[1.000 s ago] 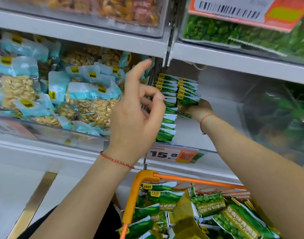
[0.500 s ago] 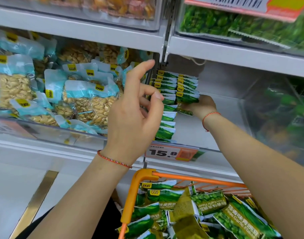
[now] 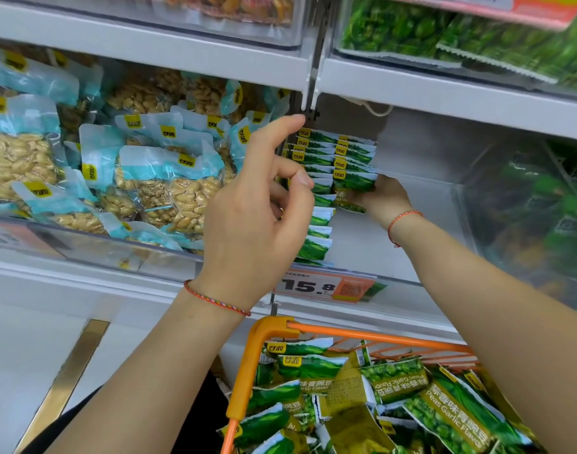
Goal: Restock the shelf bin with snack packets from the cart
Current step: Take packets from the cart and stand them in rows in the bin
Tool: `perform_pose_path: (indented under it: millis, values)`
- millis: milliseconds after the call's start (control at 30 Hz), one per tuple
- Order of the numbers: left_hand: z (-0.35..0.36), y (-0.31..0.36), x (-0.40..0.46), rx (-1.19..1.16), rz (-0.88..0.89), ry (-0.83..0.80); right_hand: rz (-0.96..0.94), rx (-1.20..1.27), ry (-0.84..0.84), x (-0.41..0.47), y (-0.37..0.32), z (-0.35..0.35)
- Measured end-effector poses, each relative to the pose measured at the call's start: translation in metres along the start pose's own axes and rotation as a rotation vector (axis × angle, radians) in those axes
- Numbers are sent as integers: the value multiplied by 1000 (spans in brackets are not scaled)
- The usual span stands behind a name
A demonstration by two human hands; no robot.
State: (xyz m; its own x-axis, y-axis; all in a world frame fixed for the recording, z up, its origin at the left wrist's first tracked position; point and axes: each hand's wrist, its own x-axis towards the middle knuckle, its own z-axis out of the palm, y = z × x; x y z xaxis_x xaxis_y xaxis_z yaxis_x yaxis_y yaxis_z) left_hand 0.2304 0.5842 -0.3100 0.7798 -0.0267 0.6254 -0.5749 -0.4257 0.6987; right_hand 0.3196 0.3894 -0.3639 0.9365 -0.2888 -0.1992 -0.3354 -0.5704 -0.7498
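Green garlic-pea snack packets [image 3: 320, 185] stand in rows at the left side of a clear shelf bin [image 3: 411, 231]. My right hand [image 3: 380, 198] reaches into the bin and grips a small stack of these packets [image 3: 354, 183] from beneath, against the rows. My left hand [image 3: 257, 204] hovers in front of the left row with forefinger raised and the other fingers loosely curled, holding nothing that I can see. More of the same packets [image 3: 372, 398] fill the orange cart basket [image 3: 248, 355] below.
A bin of blue-topped peanut packs [image 3: 149, 178] sits to the left. Green snack bags [image 3: 526, 217] lie behind a clear wall on the right. A shelf edge [image 3: 444, 93] runs overhead. An orange price tag [image 3: 326, 285] reads 15.8 on the bin front.
Both hands stay almost where they were; my right hand has nudged its stack slightly up and closer to the rows. The camera has tilted a little.
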Motion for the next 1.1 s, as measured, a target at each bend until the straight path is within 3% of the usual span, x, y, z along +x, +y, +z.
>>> perform_pose_path:
  millis: [133, 267, 733, 1100]
  values:
    - [0, -1, -1, 5, 5, -1, 25, 57, -20, -2, -1, 3]
    - [-1, -2, 0, 8, 4, -5, 31, -101, -76, -3, -2, 4]
    - [-3, -3, -1, 42, 23, -15, 91, -146, 14, 3, 2, 0]
    - [-4, -4, -1, 61, 44, -15, 212, -3, 37, 1, 1, -4]
